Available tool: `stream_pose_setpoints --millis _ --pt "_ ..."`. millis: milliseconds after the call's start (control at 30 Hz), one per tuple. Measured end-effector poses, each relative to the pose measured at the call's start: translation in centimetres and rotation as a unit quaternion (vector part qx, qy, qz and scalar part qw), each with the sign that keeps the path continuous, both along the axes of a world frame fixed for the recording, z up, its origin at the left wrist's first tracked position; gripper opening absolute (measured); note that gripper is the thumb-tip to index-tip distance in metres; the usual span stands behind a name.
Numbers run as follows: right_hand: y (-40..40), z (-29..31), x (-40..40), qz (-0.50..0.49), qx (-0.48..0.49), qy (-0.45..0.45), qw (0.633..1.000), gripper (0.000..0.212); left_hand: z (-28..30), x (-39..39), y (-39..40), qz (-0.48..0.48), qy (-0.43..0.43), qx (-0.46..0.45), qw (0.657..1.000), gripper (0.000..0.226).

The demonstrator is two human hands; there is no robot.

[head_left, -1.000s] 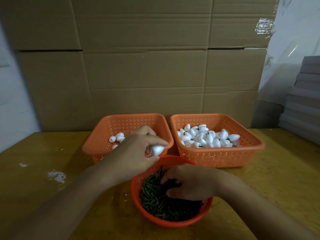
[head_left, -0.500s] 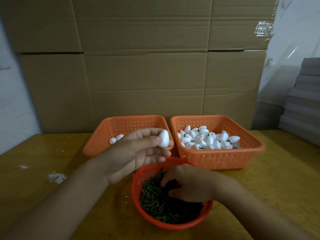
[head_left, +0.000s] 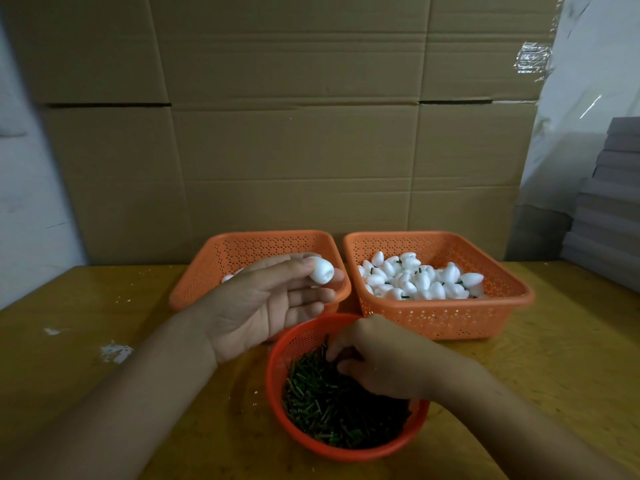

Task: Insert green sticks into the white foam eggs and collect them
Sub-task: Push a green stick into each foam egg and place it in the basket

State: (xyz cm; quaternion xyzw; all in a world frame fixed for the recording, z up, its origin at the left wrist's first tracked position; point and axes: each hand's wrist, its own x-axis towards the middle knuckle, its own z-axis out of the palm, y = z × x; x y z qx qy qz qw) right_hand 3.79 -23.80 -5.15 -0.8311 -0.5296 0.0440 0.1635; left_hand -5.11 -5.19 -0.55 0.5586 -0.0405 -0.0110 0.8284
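Left hand (head_left: 263, 306): palm up, raised over the table; thumb and fingertips pinch one foam egg (head_left: 321, 270), the other fingers straight and loose. Held high and turned, likely to present the egg's end for a stick.
Foam egg: white, at the left fingertips, above the near right corner of the left basket (head_left: 207, 289); no stick visible in it.
Right hand (head_left: 377, 358): knuckles up, fingers curled down into the green sticks (head_left: 332, 403); likely picking one out. Whether a stick is already pinched cannot be told.
Round basket (head_left: 277, 386): red, at 6 o'clock, nearest the person, so sticks lie within easy reach.
Left basket: orange, at 11 o'clock; a few plain eggs (head_left: 230, 277) show at its floor, apparently the supply.
Right basket (head_left: 450, 317): orange, at 1 o'clock; a heap of eggs with sticks (head_left: 415, 277), apparently the collection point.
Table (head_left: 554, 358): yellow wood, white crumbs at 9 o'clock.
Cardboard boxes (head_left: 294, 133): stacked wall at 12 o'clock.
Hidden: right fingertips are buried among the sticks; most of the left basket's contents sit behind the left hand.
Cut off: both forearms at the bottom edge; grey stack (head_left: 613, 202) at 3 o'clock runs off frame.
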Motion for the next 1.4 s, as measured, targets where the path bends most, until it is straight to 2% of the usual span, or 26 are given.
stream_pose_setpoints --millis 167,300,433,533,633,700,733,967,1200,1400 --pt "-0.3 0.4 0.3 0.002 0.025 0.022 0.999 0.011 -0.1 0.1 0.2 0.016 -0.003 0.02 1.0 0.025" --pt "-0.6 0.8 0.4 -0.002 0.055 0.05 0.997 0.009 0.0 0.1 0.0 0.031 0.0 0.05 0.998 0.025" --pt "-1.0 2.0 0.6 -0.032 0.113 0.127 0.985 0.007 -0.1 0.2 0.4 0.032 -0.003 0.021 0.999 0.025" --pt "-1.4 3.2 0.5 -0.043 0.223 0.281 0.932 0.013 -0.1 0.2 0.7 0.044 -0.004 0.007 0.999 0.025" --pt "-1.7 4.2 0.2 -0.034 0.347 0.426 0.835 0.01 0.0 0.3 0.8 0.056 -0.003 -0.002 0.998 0.039" --pt "-1.6 4.5 0.1 -0.04 0.397 0.483 0.779 0.014 0.0 0.3 0.8 0.056 -0.005 -0.008 0.998 0.041" --pt "-1.6 4.5 0.1 -0.051 0.408 0.484 0.772 0.013 0.0 0.3 0.8 0.055 -0.006 -0.006 0.998 0.04" --pt "-1.1 4.1 0.0 -0.115 0.443 0.415 0.787 0.013 -0.1 -0.2 0.3 0.065 -0.033 0.054 0.996 0.035" --pt "-0.7 4.1 -0.8 -0.112 0.463 0.379 0.793 0.009 -0.3 -0.2 -0.4 0.089 -0.057 0.086 0.991 0.025" --pt "-0.5 4.1 -1.4 -0.105 0.469 0.365 0.797 0.008 -0.4 -0.2 -0.4 0.08 -0.066 0.092 0.99 0.027"
